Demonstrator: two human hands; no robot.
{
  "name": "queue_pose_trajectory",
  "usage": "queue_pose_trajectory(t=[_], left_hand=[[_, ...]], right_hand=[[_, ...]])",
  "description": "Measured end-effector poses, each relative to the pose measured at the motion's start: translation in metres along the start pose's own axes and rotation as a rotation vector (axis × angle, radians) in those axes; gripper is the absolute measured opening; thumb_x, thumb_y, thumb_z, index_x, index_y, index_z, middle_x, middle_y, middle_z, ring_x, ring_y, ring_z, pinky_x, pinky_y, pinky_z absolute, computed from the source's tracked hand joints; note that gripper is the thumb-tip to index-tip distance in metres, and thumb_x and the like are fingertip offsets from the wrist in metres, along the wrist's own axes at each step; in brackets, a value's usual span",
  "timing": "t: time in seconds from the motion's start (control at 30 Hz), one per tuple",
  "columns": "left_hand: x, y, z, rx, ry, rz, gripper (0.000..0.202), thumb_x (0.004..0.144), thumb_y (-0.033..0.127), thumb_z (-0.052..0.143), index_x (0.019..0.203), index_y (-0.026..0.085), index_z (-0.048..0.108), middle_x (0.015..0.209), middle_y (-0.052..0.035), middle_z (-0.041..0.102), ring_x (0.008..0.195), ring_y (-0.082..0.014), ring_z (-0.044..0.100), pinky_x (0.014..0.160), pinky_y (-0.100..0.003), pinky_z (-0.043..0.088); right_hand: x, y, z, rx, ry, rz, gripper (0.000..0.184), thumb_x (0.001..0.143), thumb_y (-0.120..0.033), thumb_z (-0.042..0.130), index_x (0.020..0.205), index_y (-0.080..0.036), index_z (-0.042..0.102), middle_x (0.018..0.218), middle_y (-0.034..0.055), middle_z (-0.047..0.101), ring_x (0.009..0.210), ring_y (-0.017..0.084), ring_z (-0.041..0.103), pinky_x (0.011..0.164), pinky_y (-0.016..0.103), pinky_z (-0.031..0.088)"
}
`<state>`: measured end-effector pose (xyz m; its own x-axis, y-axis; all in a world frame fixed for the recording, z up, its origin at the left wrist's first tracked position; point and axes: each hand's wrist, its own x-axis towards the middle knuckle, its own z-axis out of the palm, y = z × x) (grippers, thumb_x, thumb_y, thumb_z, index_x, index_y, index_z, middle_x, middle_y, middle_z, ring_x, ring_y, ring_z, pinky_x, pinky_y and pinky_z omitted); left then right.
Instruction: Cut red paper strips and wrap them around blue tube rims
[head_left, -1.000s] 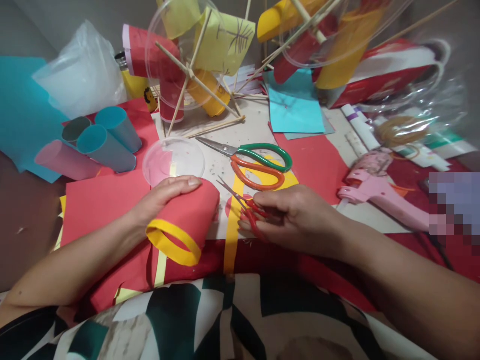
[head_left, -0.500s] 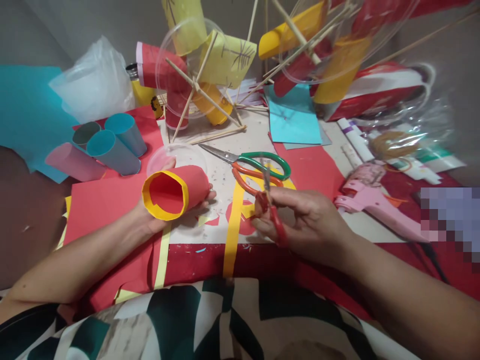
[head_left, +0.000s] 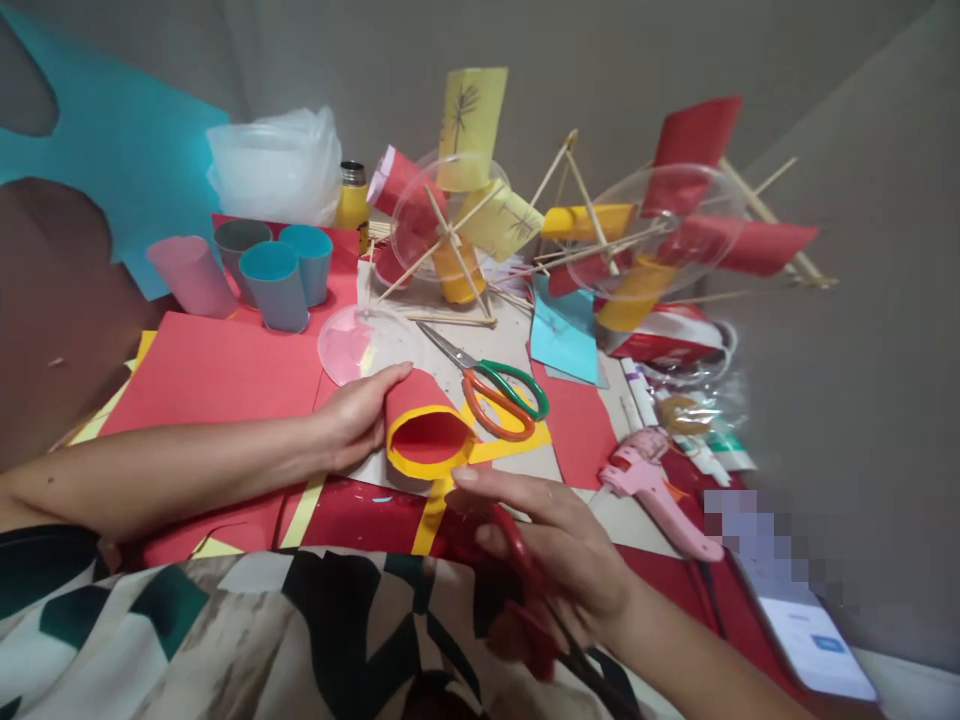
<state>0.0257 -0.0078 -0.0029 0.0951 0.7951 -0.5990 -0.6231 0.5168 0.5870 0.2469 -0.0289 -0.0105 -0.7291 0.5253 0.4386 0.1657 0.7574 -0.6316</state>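
My left hand [head_left: 356,420] is wrapped round the side of a red paper tube [head_left: 420,393], whose yellow-edged mouth faces me. In my right hand [head_left: 562,545] are small red-handled scissors [head_left: 534,635], their dark blades directed down and back toward my body, blurred by motion. My right fingertips are close beside the tube's yellow rim; whether they touch it I cannot tell. A yellow paper strip [head_left: 429,520] hangs over the table edge below the tube. Just behind lie larger scissors [head_left: 471,366] with green and orange handles. A clear plastic lid [head_left: 341,345] lies beyond my left hand.
Paper tubes [head_left: 274,290] stand at the back left on red paper [head_left: 217,370]. Two stick-and-paper wheels [head_left: 450,235] rise at the back. On the right are a pink glue gun [head_left: 660,500], blue paper [head_left: 562,335], white tubes [head_left: 637,390] and a phone [head_left: 810,640].
My left hand has moved the tube right and tilted its mouth toward me. My right hand has come lower and nearer the rim, its scissors turned from upright to pointing down. The view has shifted.
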Motion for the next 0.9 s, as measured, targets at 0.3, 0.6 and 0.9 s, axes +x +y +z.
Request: queue_pose_trajectory(t=[0.3,0.6,0.9], left_hand=[[-0.005,-0.001,-0.002,0.046,-0.112,0.108,0.024,0.1,0.03,0.054,0.106,0.01,0.065,0.107,-0.0153,0.072,0.086,-0.0191,0.071,0.075,-0.03,0.062],[0.003,0.006,-0.015,0.332,-0.275,0.098,0.03,0.091,0.037,0.063,0.112,0.016,0.065,0.111,-0.0143,0.071,0.087,-0.0222,0.071,0.064,-0.028,0.059],[0.004,0.005,-0.015,0.491,-0.33,0.217,0.047,0.087,0.06,0.062,0.11,0.018,0.058,0.103,-0.014,0.068,0.079,-0.0224,0.07,0.055,-0.028,0.059]], right_hand=[[0.008,0.001,-0.004,-0.183,0.223,-0.07,0.016,0.086,-0.025,0.071,0.1,-0.021,0.065,0.083,0.0095,0.076,0.091,0.029,0.078,0.07,0.034,0.064],[0.002,0.009,-0.004,0.131,0.427,0.187,0.021,0.091,-0.041,0.068,0.094,-0.021,0.065,0.097,0.0118,0.077,0.082,0.026,0.078,0.075,0.041,0.066],[0.006,0.009,-0.004,0.525,0.298,0.444,0.033,0.086,-0.056,0.07,0.093,-0.025,0.061,0.063,0.0011,0.069,0.054,0.021,0.069,0.054,0.034,0.061]])
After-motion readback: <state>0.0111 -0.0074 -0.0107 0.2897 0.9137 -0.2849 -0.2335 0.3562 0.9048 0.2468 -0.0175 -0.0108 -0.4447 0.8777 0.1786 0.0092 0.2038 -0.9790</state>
